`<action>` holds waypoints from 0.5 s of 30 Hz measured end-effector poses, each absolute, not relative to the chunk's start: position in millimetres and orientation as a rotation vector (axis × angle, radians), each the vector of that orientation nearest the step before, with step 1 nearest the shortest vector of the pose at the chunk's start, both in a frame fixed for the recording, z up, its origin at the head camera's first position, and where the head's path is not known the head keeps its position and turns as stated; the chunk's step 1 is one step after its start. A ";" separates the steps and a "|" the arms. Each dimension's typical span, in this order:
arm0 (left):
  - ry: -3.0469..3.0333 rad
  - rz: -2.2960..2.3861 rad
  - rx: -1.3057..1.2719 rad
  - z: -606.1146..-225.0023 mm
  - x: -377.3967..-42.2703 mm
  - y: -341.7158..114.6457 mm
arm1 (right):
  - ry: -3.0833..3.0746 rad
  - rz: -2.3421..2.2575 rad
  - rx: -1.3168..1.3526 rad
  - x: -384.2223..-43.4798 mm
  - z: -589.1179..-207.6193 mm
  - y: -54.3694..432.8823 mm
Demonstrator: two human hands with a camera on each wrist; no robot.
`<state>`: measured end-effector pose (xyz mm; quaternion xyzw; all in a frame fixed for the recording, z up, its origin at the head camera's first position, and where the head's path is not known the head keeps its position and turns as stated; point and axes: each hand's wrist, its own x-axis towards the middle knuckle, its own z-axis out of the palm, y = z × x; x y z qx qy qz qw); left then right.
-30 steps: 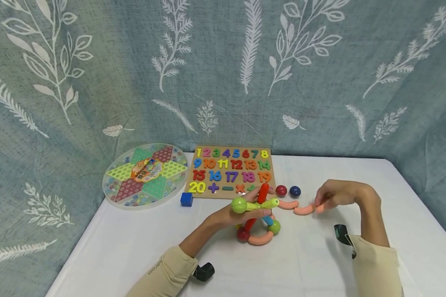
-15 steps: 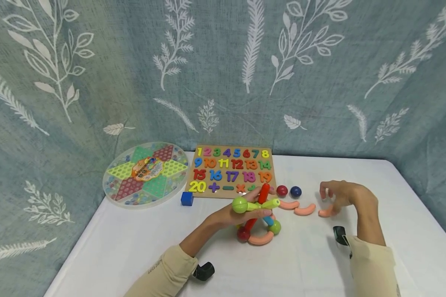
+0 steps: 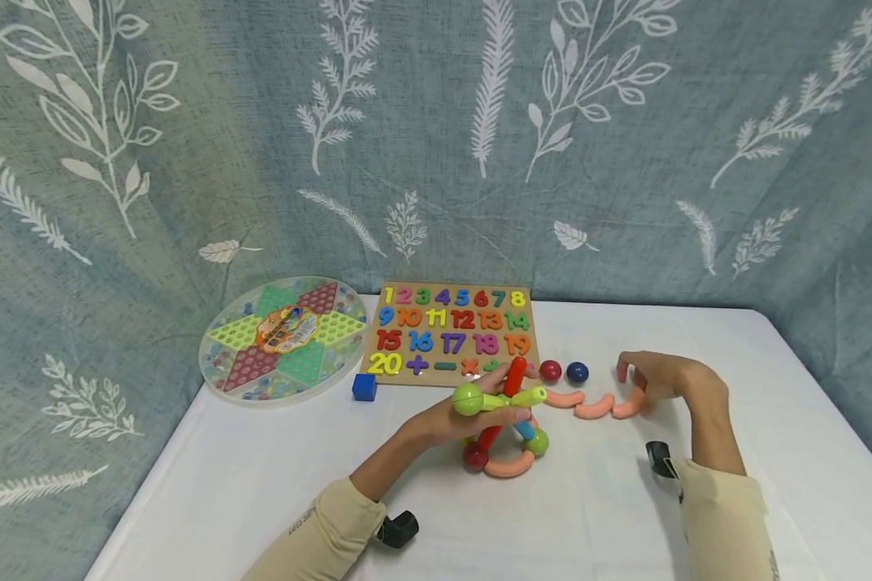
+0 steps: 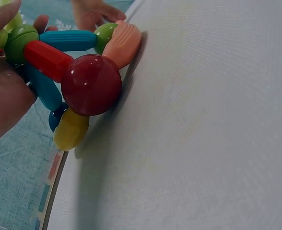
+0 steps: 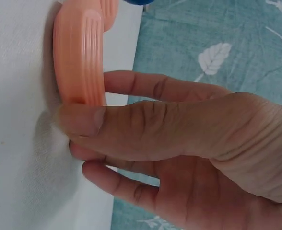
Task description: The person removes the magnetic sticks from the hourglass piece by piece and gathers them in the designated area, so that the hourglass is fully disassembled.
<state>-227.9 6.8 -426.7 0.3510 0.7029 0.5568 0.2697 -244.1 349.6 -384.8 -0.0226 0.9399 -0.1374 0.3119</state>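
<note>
My left hand (image 3: 442, 421) grips a ball-and-stick construction toy near its top. The toy has a red stick (image 3: 516, 378), a lime ball (image 3: 468, 399), a dark red ball (image 4: 91, 85), blue sticks and a curved salmon stick (image 3: 509, 466) at its base. Over to the right, my right hand (image 3: 672, 375) pinches the lower end of a loose curved salmon stick (image 5: 81, 52) between thumb and fingers. That piece lies on the table, its other end at a second curved stick (image 3: 594, 407). A third curved stick (image 3: 564, 399) continues the row toward the toy.
Behind the row sit a loose red ball (image 3: 550, 370) and a dark blue ball (image 3: 577, 372). A wooden number board (image 3: 450, 331) stands behind my left hand, with a blue cube (image 3: 365, 387) by its corner. A round Chinese checkers board (image 3: 283, 395) lies at left.
My right hand loosened from the rightmost curved stick, then took hold of it again. That stick shifted left toward its neighbour and turned. My left hand and the toy stay in place.
</note>
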 end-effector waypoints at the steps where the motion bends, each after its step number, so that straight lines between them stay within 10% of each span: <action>1: 1.897 1.498 0.948 -426.7 -228.1 6.5 | 2.482 -0.369 -0.065 -244.7 -384.8 348.8; 15: 1.937 1.477 0.832 -425.9 -226.5 5.1 | 2.777 -0.452 -0.476 -231.1 -345.0 313.0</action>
